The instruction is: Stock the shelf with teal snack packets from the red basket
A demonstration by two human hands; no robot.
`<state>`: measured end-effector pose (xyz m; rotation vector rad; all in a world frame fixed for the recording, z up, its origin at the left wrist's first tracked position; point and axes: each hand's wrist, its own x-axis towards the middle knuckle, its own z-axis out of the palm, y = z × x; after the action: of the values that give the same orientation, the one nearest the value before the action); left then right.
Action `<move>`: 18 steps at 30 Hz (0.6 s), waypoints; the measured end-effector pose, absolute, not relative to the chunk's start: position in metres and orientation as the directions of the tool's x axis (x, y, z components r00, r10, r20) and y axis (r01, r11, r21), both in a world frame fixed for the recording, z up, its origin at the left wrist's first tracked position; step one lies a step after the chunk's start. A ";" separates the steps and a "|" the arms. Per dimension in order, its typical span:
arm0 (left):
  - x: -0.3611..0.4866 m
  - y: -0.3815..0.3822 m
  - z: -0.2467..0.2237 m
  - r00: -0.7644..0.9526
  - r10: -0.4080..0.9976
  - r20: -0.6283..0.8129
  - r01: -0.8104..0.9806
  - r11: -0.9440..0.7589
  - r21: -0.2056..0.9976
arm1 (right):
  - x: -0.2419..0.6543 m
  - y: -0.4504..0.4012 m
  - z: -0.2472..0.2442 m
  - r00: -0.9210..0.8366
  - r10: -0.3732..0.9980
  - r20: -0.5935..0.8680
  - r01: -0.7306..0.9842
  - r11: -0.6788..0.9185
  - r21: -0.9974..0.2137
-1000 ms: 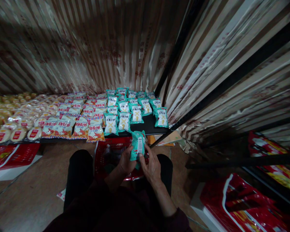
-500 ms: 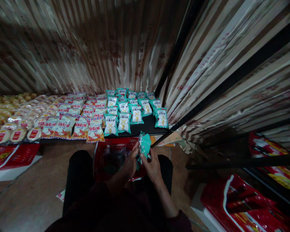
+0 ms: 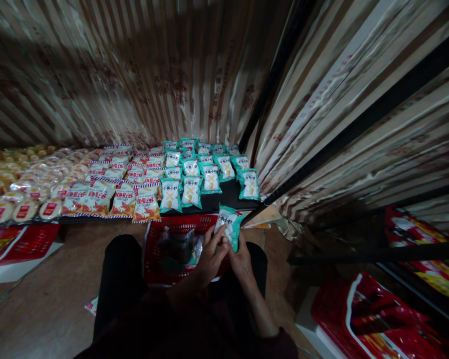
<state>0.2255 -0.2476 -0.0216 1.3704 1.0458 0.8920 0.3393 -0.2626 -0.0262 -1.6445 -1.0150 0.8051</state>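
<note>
A small teal-and-white snack bag [image 3: 229, 225] is held between my two hands, its printed front turned up toward me. My left hand [image 3: 210, 254] grips its left side, with fingers laid over the lower front. From the right and below, my right hand [image 3: 240, 260] is closed on the same bag. Under my hands stands a red plastic basket [image 3: 147, 271] with several dark, shiny packets inside, hard to make out. Rows of matching teal bags [image 3: 211, 178] lie on the black shelf [image 3: 230, 192] just beyond.
Orange-and-white snack bags [image 3: 146, 202] and round wrapped crackers [image 3: 25, 211] cover the shelf further left. A black post [image 3: 284, 184] slants up at the right. Red snack bags [image 3: 381, 319] sit at lower right. A striped curtain [image 3: 134, 75] hangs behind.
The bag has been turned over: its plain teal side faced me before, its printed white front does now. My left hand's fingers have moved onto its front.
</note>
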 end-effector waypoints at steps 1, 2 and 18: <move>0.225 -0.248 -0.020 0.323 0.945 -0.051 0.095 0.021 0.995 | 0.341 -0.261 -0.026 0.418 0.907 -0.052 0.216 -0.155 -0.964; 0.224 -0.248 -0.018 0.326 0.944 -0.044 0.099 0.012 0.995 | 0.343 -0.260 -0.026 0.411 0.909 -0.074 0.194 -0.166 -0.967; 0.238 -0.226 -0.021 0.323 0.946 0.026 0.071 -0.051 0.996 | 0.377 -0.237 -0.025 0.258 0.951 -0.172 -0.103 -0.150 -0.983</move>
<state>0.2382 -0.2258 -0.0210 1.4321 0.9991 0.9522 0.3774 -0.2366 -0.0248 -1.3796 -0.8675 1.1593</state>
